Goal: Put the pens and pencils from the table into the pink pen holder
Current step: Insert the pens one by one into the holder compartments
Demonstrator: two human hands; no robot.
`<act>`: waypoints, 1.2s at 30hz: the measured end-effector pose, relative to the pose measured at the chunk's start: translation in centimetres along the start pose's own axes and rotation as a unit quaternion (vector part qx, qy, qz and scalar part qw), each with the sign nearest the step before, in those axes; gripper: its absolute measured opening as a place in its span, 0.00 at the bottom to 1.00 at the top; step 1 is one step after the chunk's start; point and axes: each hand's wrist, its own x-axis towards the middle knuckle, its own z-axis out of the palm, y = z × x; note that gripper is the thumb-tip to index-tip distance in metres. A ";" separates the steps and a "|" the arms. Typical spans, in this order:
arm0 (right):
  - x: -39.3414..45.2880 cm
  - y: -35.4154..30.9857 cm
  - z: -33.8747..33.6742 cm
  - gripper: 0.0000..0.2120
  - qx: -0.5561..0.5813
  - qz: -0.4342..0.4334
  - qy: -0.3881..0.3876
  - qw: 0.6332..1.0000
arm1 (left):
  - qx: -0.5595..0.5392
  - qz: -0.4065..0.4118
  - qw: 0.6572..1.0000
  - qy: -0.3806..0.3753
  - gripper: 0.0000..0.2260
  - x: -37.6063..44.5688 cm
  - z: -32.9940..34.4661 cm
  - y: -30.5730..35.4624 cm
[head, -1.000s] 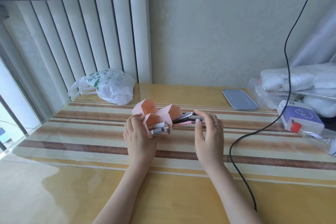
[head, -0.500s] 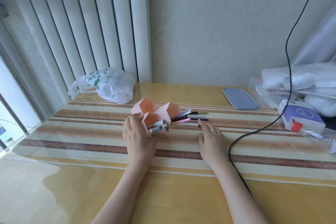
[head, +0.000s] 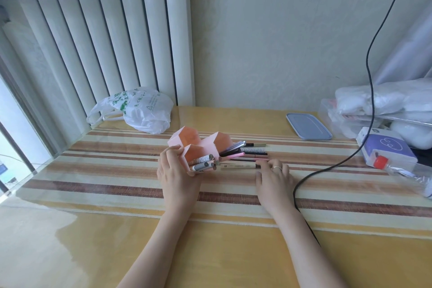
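The pink pen holder (head: 187,139), made of three hexagonal cells, lies tipped on its side with its openings facing right. My left hand (head: 176,167) grips its near left side. Several pens and pencils (head: 203,163) stick out of the near cell, and more pens (head: 236,147) stick out of the right cell. Several pens (head: 253,154) lie on the striped table just right of the holder, among them a beige pen (head: 238,166) nearest me. My right hand (head: 274,177) rests flat on the table, its straight fingertips touching the right ends of those pens.
A black cable (head: 327,166) runs down the wall and along the table right of my right hand. A white plastic bag (head: 140,110) sits back left. A grey-blue lid (head: 308,126), a purple-white box (head: 388,147), a red-capped bottle (head: 402,172) and plastic-wrapped items stand at right.
My right hand let go of the pens it held at the holder's mouth, drew back to the right and now lies flat on the table. The left hand kept its grip.
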 end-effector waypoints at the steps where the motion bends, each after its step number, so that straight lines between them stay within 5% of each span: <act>1: 0.0 0.0 0.0 0.13 0.011 0.000 0.011 1.000 | -0.001 0.000 1.000 -0.001 0.28 0.0 0.0 0.0; 13: 0.2 0.5 -0.1 0.07 0.052 -0.021 0.011 0.998 | 0.002 0.003 1.000 0.001 0.28 0.0 0.0 0.0; 16: 0.3 0.6 -0.2 0.07 0.142 -0.025 0.018 0.989 | 0.001 0.000 1.000 0.002 0.29 0.0 0.0 0.0; 20: 0.7 0.4 -1.7 0.07 0.432 0.046 -0.015 0.900 | 0.005 0.000 1.000 0.003 0.30 0.0 0.2 -0.2; 23: 0.8 -0.1 -2.6 0.08 0.654 0.125 -0.037 0.745 | 0.006 0.003 1.000 0.003 0.30 0.0 0.2 -0.3; 25: 0.8 -0.4 -3.0 0.09 0.733 0.146 -0.022 0.664 | 0.003 0.005 1.000 0.005 0.30 0.0 0.2 -0.3; 28: 0.9 -0.6 -3.7 0.12 0.782 0.169 0.035 0.599 | 0.002 0.004 1.000 0.008 0.30 0.0 0.2 -0.2; 32: 0.5 -1.0 -5.0 0.11 0.795 0.192 0.116 0.564 | 0.003 0.008 1.000 0.010 0.30 0.0 0.2 -0.1; 36: -0.1 -2.3 -6.4 0.09 0.755 0.151 0.201 0.605 | 0.010 0.015 1.000 0.010 0.31 0.0 0.3 -0.1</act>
